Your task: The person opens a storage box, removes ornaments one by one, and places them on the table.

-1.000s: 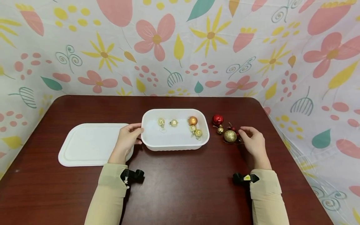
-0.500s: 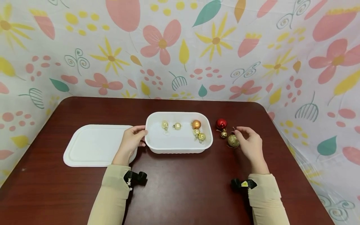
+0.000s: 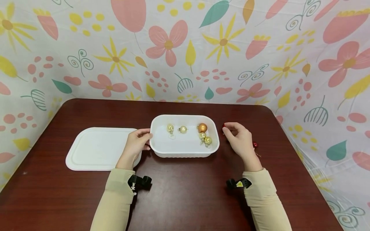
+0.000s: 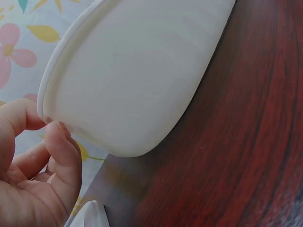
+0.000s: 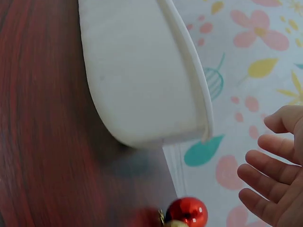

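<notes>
In the head view my left hand [image 3: 134,146] grips the left rim of a white plastic box [image 3: 183,150], with thumb and index finger at its edge. Inside the box lie several small Christmas baubles, among them an orange one [image 3: 202,127] and a pale gold one [image 3: 182,129]. My right hand [image 3: 241,141] hovers to the right of the box, over the loose ornaments. Its fingers are spread, with nothing between them in the right wrist view. A shiny red bauble [image 5: 189,211] and part of a gold one [image 5: 176,223] show below it. The glittery gold bauble is hidden.
A white lid [image 3: 95,149] lies flat left of the box, partly behind my left hand. Small red ornaments [image 3: 255,144] lie to the right of my right hand. A flower-printed cloth [image 3: 185,48] hangs along the far edge of the dark wooden table [image 3: 185,192].
My right hand has moved left from beside the glittery gold bauble towards the red bauble, now covering most of the loose ornaments. My left hand still holds the box rim.
</notes>
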Available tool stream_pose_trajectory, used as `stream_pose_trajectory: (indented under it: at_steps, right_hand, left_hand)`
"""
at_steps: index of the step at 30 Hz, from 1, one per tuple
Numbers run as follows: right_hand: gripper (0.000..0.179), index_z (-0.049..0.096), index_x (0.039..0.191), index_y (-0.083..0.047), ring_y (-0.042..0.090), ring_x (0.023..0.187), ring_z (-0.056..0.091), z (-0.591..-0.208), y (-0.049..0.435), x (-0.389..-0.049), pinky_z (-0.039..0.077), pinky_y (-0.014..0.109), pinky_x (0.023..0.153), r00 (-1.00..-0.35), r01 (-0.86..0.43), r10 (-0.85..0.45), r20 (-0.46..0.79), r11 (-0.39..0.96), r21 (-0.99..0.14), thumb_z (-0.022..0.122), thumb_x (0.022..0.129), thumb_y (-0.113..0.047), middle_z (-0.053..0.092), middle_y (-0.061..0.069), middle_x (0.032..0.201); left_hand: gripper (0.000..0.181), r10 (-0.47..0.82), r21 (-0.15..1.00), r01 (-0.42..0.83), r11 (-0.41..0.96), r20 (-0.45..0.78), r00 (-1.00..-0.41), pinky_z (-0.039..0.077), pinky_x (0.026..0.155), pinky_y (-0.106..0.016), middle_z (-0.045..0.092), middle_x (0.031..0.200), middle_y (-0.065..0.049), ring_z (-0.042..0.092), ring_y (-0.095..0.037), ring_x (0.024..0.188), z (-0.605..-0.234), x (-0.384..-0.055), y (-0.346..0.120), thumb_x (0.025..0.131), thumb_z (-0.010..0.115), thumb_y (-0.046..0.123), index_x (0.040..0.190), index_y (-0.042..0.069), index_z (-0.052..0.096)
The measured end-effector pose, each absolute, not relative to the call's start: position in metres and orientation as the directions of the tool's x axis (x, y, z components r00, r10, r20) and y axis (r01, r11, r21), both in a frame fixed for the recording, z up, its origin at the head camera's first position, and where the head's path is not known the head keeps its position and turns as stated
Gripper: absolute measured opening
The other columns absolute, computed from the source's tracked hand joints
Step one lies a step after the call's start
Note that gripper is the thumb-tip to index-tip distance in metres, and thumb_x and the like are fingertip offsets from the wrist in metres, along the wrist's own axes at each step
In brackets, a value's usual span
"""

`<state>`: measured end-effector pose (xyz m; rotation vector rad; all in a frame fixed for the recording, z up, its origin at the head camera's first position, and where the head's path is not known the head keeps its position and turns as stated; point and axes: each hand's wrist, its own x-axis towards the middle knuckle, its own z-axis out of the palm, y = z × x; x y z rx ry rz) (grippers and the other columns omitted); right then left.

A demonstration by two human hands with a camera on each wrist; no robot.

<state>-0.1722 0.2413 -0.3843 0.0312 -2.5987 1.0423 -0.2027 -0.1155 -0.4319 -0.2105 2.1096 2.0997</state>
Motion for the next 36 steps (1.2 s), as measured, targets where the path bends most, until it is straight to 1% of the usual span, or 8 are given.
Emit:
stream_pose_trajectory:
  at_steps: [2, 6, 12, 17, 24, 27, 31, 36]
  right_hand:
    - [0.029, 0.066, 0.113, -0.006, 0.021, 0.085, 0.066, -0.384, 0.235, -0.173, 0.054, 0.024, 0.07, -0.94, -0.166, 0.083, 0.331, 0.736, -0.657, 0.06, 0.092, -0.026, 0.069, 0.012, 0.102]
    - [0.028, 0.066, 0.112, -0.005, 0.025, 0.092, 0.065, -0.383, 0.223, -0.174, 0.056, 0.041, 0.078, -0.944, -0.19, 0.053, 0.327, 0.721, -0.666, 0.061, 0.092, -0.024, 0.068, 0.013, 0.104]
    - [0.026, 0.066, 0.11, -0.001, 0.028, 0.091, 0.065, -0.382, 0.205, -0.176, 0.056, 0.047, 0.079, -0.943, -0.235, 0.003, 0.333, 0.7, -0.674, 0.062, 0.091, -0.019, 0.068, 0.016, 0.101]
    - [0.026, 0.066, 0.109, -0.002, 0.029, 0.094, 0.065, -0.382, 0.191, -0.177, 0.056, 0.047, 0.082, -0.95, -0.244, -0.034, 0.309, 0.698, -0.673, 0.064, 0.089, -0.019, 0.068, 0.016, 0.104]
    - [0.025, 0.068, 0.109, -0.006, 0.025, 0.094, 0.065, -0.385, 0.173, -0.183, 0.055, 0.043, 0.083, -0.949, -0.282, -0.103, 0.298, 0.698, -0.659, 0.065, 0.089, -0.021, 0.068, 0.012, 0.103]
    - [0.027, 0.067, 0.11, -0.004, 0.026, 0.093, 0.066, -0.388, 0.166, -0.187, 0.056, 0.044, 0.083, -0.945, -0.301, -0.131, 0.299, 0.699, -0.649, 0.065, 0.088, -0.02, 0.068, 0.013, 0.103]
    - [0.028, 0.066, 0.11, -0.002, 0.028, 0.095, 0.066, -0.389, 0.157, -0.195, 0.056, 0.045, 0.084, -0.942, -0.32, -0.162, 0.294, 0.693, -0.646, 0.065, 0.088, -0.019, 0.068, 0.015, 0.106]
    - [0.03, 0.066, 0.11, 0.001, 0.028, 0.097, 0.065, -0.391, 0.145, -0.202, 0.056, 0.044, 0.083, -0.927, -0.366, -0.215, 0.307, 0.688, -0.626, 0.067, 0.086, -0.016, 0.067, 0.016, 0.107]
  left_hand:
    - [0.037, 0.009, 0.977, -0.212, 0.009, -0.212, -0.977, 0.05, 0.046, -0.017, 0.06, 0.082, -0.005, 0.056, -0.006, 0.056, -0.432, -0.203, -0.115, 0.088, 0.059, 0.009, 0.123, -0.002, 0.058]
    - [0.036, 0.01, 0.977, -0.214, 0.013, -0.214, -0.977, 0.05, 0.046, -0.017, 0.059, 0.082, -0.005, 0.056, -0.007, 0.056, -0.433, -0.203, -0.116, 0.088, 0.059, 0.009, 0.123, -0.002, 0.058]
    - [0.037, 0.015, 0.976, -0.215, 0.018, -0.216, -0.976, 0.051, 0.047, -0.017, 0.059, 0.084, -0.007, 0.056, -0.007, 0.057, -0.433, -0.2, -0.116, 0.089, 0.059, 0.011, 0.123, -0.001, 0.058]
    - [0.038, 0.017, 0.975, -0.223, 0.019, -0.223, -0.975, 0.051, 0.047, -0.018, 0.06, 0.084, -0.007, 0.056, -0.008, 0.058, -0.433, -0.197, -0.116, 0.088, 0.06, 0.011, 0.124, -0.001, 0.058]
    - [0.037, 0.007, 0.98, -0.198, 0.023, -0.198, -0.98, 0.05, 0.046, -0.018, 0.06, 0.083, -0.006, 0.056, -0.008, 0.058, -0.436, -0.197, -0.117, 0.088, 0.059, 0.01, 0.123, -0.002, 0.058]
    - [0.037, 0.004, 0.98, -0.195, 0.028, -0.195, -0.981, 0.05, 0.046, -0.017, 0.06, 0.083, -0.008, 0.056, -0.008, 0.058, -0.438, -0.199, -0.118, 0.087, 0.059, 0.009, 0.122, -0.002, 0.058]
    - [0.037, 0.005, 0.982, -0.188, 0.032, -0.188, -0.982, 0.051, 0.046, -0.017, 0.06, 0.082, -0.007, 0.056, -0.007, 0.057, -0.437, -0.203, -0.119, 0.087, 0.059, 0.01, 0.123, -0.002, 0.058]
    - [0.036, 0.016, 0.982, -0.188, 0.028, -0.188, -0.982, 0.051, 0.047, -0.017, 0.061, 0.086, -0.01, 0.057, -0.007, 0.057, -0.436, -0.205, -0.118, 0.088, 0.059, 0.01, 0.122, -0.002, 0.058]
